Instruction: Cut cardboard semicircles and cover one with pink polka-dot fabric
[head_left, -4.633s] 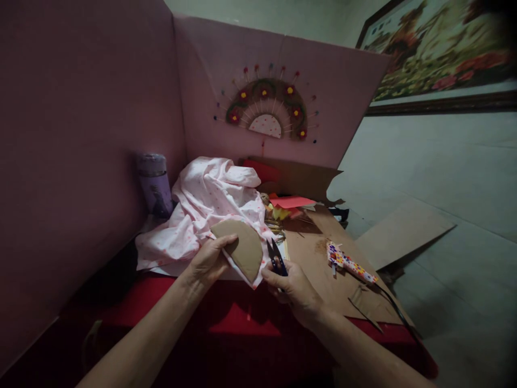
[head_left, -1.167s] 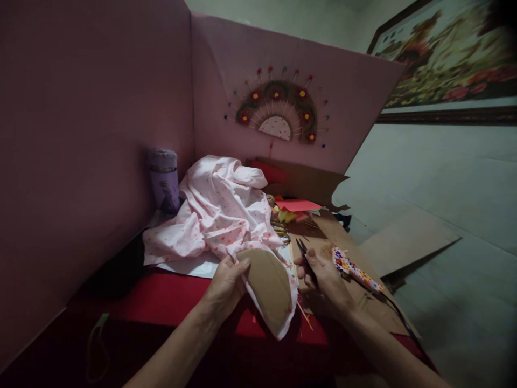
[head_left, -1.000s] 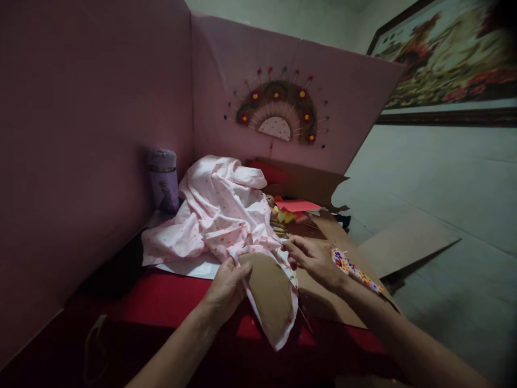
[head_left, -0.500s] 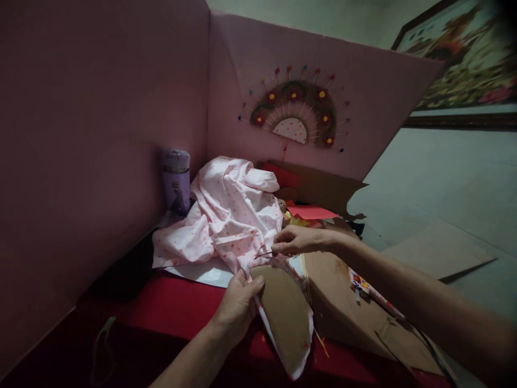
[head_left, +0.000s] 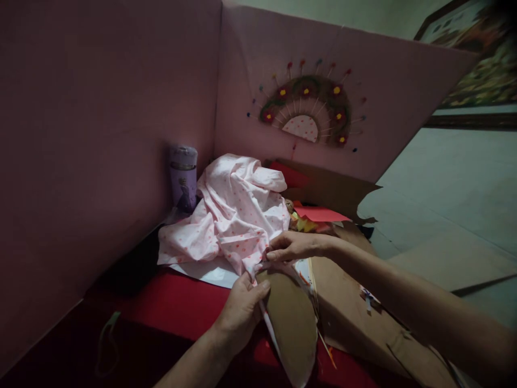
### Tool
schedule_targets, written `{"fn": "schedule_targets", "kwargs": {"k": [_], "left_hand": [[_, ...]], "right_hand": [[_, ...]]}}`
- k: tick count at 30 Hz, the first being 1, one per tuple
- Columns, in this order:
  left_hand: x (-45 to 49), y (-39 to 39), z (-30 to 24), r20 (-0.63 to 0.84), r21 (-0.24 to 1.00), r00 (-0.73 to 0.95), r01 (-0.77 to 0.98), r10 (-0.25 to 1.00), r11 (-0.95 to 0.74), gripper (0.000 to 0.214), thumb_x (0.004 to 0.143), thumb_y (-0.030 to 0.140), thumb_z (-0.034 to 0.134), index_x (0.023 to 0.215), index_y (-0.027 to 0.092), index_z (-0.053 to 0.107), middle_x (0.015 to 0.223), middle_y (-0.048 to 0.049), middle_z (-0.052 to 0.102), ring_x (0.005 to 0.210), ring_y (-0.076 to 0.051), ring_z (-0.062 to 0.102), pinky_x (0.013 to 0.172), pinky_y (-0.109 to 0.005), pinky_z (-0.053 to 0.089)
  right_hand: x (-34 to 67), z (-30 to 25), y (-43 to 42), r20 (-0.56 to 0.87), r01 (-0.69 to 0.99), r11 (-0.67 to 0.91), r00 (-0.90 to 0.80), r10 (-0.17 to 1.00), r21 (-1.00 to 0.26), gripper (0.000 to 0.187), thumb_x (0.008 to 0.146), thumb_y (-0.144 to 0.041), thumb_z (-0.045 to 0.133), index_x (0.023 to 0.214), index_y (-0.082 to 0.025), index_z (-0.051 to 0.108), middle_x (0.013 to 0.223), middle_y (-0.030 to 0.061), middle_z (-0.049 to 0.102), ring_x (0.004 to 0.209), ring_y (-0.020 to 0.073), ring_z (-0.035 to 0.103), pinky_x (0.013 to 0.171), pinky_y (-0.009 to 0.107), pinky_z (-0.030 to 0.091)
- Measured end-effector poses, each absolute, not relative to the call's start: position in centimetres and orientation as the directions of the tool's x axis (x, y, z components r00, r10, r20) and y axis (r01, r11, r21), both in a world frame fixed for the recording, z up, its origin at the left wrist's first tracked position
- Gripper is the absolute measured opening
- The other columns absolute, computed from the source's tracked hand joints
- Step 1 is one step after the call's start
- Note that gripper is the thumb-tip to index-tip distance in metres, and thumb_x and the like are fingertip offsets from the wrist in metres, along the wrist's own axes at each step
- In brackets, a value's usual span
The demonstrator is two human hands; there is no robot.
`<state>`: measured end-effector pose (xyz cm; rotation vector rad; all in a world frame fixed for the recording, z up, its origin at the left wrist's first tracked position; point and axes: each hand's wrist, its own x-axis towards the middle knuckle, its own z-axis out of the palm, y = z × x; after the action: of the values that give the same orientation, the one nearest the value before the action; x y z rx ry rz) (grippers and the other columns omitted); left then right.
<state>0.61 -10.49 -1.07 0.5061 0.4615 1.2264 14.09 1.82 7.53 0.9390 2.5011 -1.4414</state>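
Note:
My left hand [head_left: 242, 304] pinches the left edge of a half-round cardboard piece [head_left: 288, 323], thumb on its brown face and fingers underneath. Pink-white dotted cloth [head_left: 238, 210] wraps the cardboard's rim and runs on into a crumpled heap behind it. Just above the cardboard's top end, my right hand [head_left: 288, 247] is closed, fingertips down at the cloth's edge. A thin dark tool shows only as a small bit by those fingertips; its kind is hidden.
A purple bottle [head_left: 183, 180] stands left of the cloth. Behind is a pink panel with a decorated half-round fan [head_left: 305, 110]. Red paper [head_left: 321, 213] and cardboard [head_left: 347, 302] lie to the right. The cover [head_left: 161, 315] beneath is red.
My right hand has lowered its fingertips slightly towards the cloth by the cardboard's top, and the thin tool shows less. My left hand keeps its hold. The whole view has shifted a little.

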Motion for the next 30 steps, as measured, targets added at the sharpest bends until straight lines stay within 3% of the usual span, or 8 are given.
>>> {"fn": "schedule_targets", "kwargs": {"k": [6, 11, 21, 26, 30], "left_hand": [[0.7, -10.4, -1.3, -0.065, 0.593, 0.273, -0.763, 0.96, 0.257, 0.039, 0.069, 0.02, 0.07, 0.105, 0.013, 0.058, 0.098, -0.0142, 0.068, 0.087, -0.026, 0.065, 0.081, -0.039, 0.048], [0.7, -10.5, -1.2, -0.077, 0.572, 0.274, -0.776, 0.959, 0.268, 0.044, 0.068, 0.021, 0.071, 0.108, 0.013, 0.056, 0.099, -0.0148, 0.067, 0.087, -0.026, 0.065, 0.078, -0.035, 0.049], [0.7, -10.5, -0.9, -0.104, 0.556, 0.259, -0.785, 0.96, 0.272, 0.044, 0.067, 0.018, 0.072, 0.107, 0.013, 0.056, 0.099, -0.0141, 0.067, 0.088, -0.025, 0.064, 0.08, -0.035, 0.048], [0.8, -10.5, -1.1, -0.071, 0.557, 0.267, -0.789, 0.961, 0.26, 0.039, 0.071, 0.016, 0.068, 0.108, 0.011, 0.055, 0.101, -0.0158, 0.066, 0.09, -0.026, 0.064, 0.08, -0.036, 0.048], [0.8, -10.5, -1.2, -0.054, 0.562, 0.266, -0.788, 0.962, 0.25, 0.041, 0.071, 0.017, 0.068, 0.11, 0.013, 0.056, 0.099, -0.0141, 0.067, 0.089, -0.025, 0.064, 0.08, -0.035, 0.048]], "right_hand": [[13.2, 7.6, 2.1, -0.427, 0.615, 0.395, -0.774, 0.468, -0.682, 0.044, 0.075, -0.055, 0.056, 0.076, -0.011, 0.065, 0.06, -0.0036, 0.047, 0.054, 0.0073, 0.038, 0.049, 0.019, 0.031], [13.3, 7.7, 2.3, -0.458, 0.635, 0.32, -0.749, 0.479, -0.703, 0.042, 0.074, -0.054, 0.058, 0.069, -0.012, 0.063, 0.057, -0.0033, 0.046, 0.054, 0.0079, 0.041, 0.05, 0.019, 0.034], [12.8, 7.8, 3.1, -0.504, 0.648, 0.315, -0.749, 0.431, -0.694, 0.036, 0.069, -0.047, 0.067, 0.074, -0.012, 0.069, 0.061, -0.0018, 0.058, 0.057, 0.0088, 0.048, 0.054, 0.02, 0.036], [12.2, 7.7, 3.3, -0.498, 0.59, 0.318, -0.803, 0.329, -0.742, 0.033, 0.071, -0.042, 0.067, 0.083, -0.011, 0.071, 0.067, -0.0011, 0.062, 0.062, 0.0099, 0.052, 0.063, 0.021, 0.039], [12.1, 7.3, 3.5, -0.479, 0.57, 0.336, -0.818, 0.318, -0.75, 0.032, 0.071, -0.04, 0.066, 0.085, -0.011, 0.071, 0.067, -0.0007, 0.063, 0.063, 0.0099, 0.052, 0.062, 0.02, 0.039]]}}
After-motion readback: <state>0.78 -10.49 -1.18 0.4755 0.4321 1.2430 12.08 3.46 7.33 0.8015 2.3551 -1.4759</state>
